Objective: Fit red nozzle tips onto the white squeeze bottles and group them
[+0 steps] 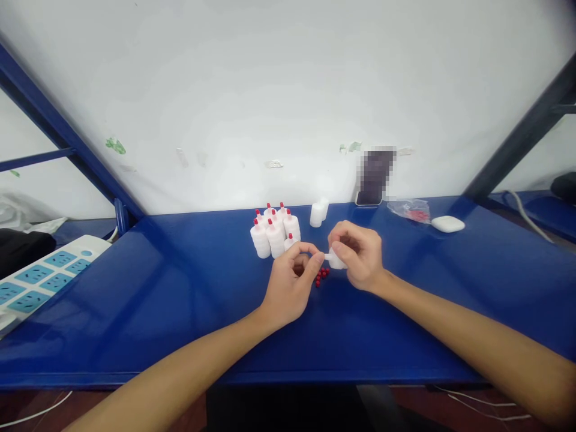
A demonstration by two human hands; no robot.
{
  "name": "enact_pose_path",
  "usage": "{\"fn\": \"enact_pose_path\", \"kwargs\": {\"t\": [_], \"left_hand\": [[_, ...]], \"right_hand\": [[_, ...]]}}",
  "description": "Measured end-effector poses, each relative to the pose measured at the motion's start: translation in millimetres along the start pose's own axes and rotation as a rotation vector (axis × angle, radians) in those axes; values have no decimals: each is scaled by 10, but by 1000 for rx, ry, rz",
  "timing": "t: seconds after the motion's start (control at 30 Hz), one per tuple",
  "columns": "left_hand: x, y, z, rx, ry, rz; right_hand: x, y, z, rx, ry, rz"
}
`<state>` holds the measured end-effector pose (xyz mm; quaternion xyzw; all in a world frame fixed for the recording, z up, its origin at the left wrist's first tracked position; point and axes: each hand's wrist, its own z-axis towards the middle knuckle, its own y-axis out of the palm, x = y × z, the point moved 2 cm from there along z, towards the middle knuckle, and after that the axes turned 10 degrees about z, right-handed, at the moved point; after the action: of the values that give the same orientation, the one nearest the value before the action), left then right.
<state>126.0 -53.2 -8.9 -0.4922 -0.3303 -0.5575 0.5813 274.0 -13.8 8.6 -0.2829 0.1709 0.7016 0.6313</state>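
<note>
My right hand (pixel 363 255) grips a small white squeeze bottle (pixel 336 260), tilted so that its nozzle points left. At the nozzle's tip, my left hand (pixel 290 285) is closed in a pinch of thumb and forefinger; whatever sits between them is hidden. Several loose red caps (pixel 322 274) lie on the blue table (pixel 189 306) just below the fingers. Behind my left hand stands a cluster of white bottles (pixel 276 241) with red tips, upright and close together. Farther back, two white bottles (pixel 317 215) without visible red tips stand near the wall.
A phone (pixel 372 180) with a blurred screen leans on the wall. Right of it lie a clear plastic bag (pixel 408 211) with red pieces inside and a rounded white case (pixel 447 224). A white power strip (pixel 49 276) rests at the left. Blue metal posts (pixel 67 126) flank the table.
</note>
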Motion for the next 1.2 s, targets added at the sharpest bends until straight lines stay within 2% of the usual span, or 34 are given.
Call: {"fn": "enact_pose_path", "kwargs": {"t": [0.07, 0.17, 0.23, 0.33, 0.37, 0.43, 0.57, 0.8, 1.1, 1.2], "left_hand": [[19, -54, 18, 59, 77, 109], [50, -227, 88, 214, 196, 291], [77, -381, 152, 335, 316, 492], [104, -581, 243, 522, 568, 817], [95, -623, 272, 550, 615, 901], [58, -666, 321, 553, 662, 1036], [-30, -662, 364, 479, 625, 1171], [-52, -665, 368, 462, 629, 1150], [-88, -633, 366, 416, 584, 1284], [-47, -652, 335, 451, 644, 1234]], "right_hand": [[61, -10, 10, 81, 175, 86], [158, -39, 27, 181, 376, 222], [216, -62, 33, 193, 430, 256], [276, -81, 22, 162, 454, 222], [285, -79, 16, 142, 456, 202], [284, -66, 5, 104, 450, 167], [250, -49, 9, 72, 389, 73], [260, -74, 25, 55, 363, -4], [244, -60, 31, 66, 360, 17], [250, -68, 28, 63, 357, 8]]}}
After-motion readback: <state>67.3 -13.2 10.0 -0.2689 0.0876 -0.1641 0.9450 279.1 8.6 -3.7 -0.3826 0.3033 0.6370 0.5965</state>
